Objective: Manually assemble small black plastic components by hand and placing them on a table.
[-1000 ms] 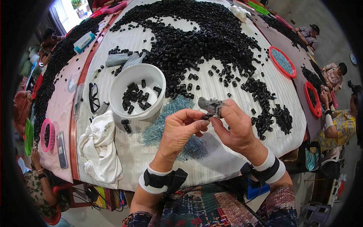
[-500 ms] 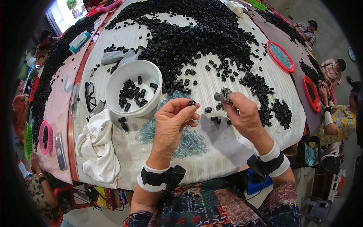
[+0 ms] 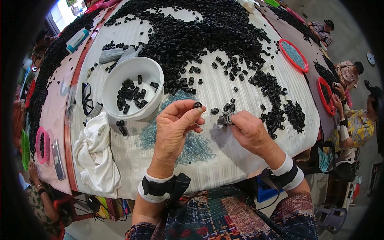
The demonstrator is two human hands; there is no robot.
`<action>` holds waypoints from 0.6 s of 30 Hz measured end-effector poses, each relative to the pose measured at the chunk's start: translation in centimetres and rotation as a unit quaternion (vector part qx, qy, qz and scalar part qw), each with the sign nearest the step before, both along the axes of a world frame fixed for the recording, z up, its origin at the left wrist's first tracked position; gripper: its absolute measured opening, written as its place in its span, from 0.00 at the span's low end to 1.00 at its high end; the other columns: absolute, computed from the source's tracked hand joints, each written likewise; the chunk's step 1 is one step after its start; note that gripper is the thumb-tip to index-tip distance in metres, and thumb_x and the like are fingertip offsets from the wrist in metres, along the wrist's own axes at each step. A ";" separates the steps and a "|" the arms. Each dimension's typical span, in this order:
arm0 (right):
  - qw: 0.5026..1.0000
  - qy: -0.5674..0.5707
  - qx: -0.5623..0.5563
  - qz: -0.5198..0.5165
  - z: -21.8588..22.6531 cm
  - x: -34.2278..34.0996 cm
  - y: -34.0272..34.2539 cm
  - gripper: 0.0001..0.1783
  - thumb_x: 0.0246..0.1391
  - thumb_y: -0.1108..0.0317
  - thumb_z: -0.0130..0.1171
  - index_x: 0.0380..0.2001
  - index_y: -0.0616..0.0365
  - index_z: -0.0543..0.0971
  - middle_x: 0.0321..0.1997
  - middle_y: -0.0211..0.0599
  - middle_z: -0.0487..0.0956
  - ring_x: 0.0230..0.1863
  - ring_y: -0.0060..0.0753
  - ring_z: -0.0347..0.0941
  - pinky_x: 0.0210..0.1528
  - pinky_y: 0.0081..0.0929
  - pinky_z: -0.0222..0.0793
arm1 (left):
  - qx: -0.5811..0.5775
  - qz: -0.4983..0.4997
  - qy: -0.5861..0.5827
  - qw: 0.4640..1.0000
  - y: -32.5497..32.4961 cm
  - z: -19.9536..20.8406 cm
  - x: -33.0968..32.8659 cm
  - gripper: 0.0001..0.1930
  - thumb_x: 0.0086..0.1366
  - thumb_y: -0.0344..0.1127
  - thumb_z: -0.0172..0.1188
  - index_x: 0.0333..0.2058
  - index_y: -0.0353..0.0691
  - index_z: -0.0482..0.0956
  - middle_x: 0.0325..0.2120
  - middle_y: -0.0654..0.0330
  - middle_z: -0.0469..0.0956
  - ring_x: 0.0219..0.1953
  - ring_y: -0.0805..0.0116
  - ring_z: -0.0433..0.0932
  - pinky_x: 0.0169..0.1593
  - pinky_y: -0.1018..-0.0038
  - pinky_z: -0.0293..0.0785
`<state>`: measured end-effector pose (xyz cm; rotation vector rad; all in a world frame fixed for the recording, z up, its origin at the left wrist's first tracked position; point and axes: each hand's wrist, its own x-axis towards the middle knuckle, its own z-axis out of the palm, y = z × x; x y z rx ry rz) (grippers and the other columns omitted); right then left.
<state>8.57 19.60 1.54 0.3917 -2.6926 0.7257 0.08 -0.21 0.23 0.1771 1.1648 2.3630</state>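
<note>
Between the thumb and forefinger of my left hand (image 3: 173,126) is a small black cylindrical plastic piece (image 3: 197,105), its round opening showing. Off to its right, my right hand (image 3: 253,132) has its fingers closed around a frayed bundle of grey strands (image 3: 225,119), which points toward the left hand without touching the piece. Loose black pieces (image 3: 215,111) lie on the cloth just beyond the bundle. Below and behind my left hand spreads a patch of tiny blue-grey transparent bits (image 3: 196,150). A white bowl (image 3: 154,106) holding several black pieces stands to its left.
A large heap of black pieces (image 3: 208,32) covers the far table. At left lie eyeglasses (image 3: 87,99), a white cloth (image 3: 94,154), and bundles of grey strands (image 3: 112,55). A red-rimmed tray (image 3: 306,66) sits at right. Other people work along both sides.
My right hand has come down and slightly left, turning the grey bundle lower and toward the left hand. My left hand still pinches the black piece. The whole view has shifted slightly.
</note>
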 end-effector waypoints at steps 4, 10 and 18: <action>0.995 -0.004 0.098 0.021 -1.1 -0.5 0.1 0.09 0.42 0.79 0.54 0.31 0.60 0.72 0.27 0.38 0.70 0.33 0.41 0.69 0.33 0.31 0.69 | -0.010 -0.008 0.011 1.000 0.1 0.0 0.0 0.08 0.60 0.27 0.59 0.39 0.36 0.75 0.33 0.53 0.79 0.28 0.73 0.79 0.27 0.80 0.78; 0.988 0.009 0.151 0.026 -1.5 -1.7 0.0 0.09 0.43 0.75 0.54 0.32 0.58 0.73 0.27 0.36 0.69 0.33 0.36 0.69 0.33 0.30 0.70 | -0.016 -0.017 0.008 1.000 0.2 -0.2 -0.2 0.08 0.59 0.26 0.59 0.38 0.36 0.75 0.33 0.54 0.79 0.28 0.73 0.79 0.27 0.80 0.78; 0.958 -0.114 -0.258 -0.057 0.6 -1.8 -0.4 0.17 0.46 0.80 0.54 0.43 0.63 0.72 0.32 0.33 0.75 0.30 0.25 0.74 0.34 0.18 0.71 | -0.029 -0.053 0.021 0.998 0.2 -0.6 0.2 0.08 0.58 0.25 0.60 0.38 0.35 0.76 0.32 0.55 0.80 0.28 0.72 0.80 0.27 0.79 0.78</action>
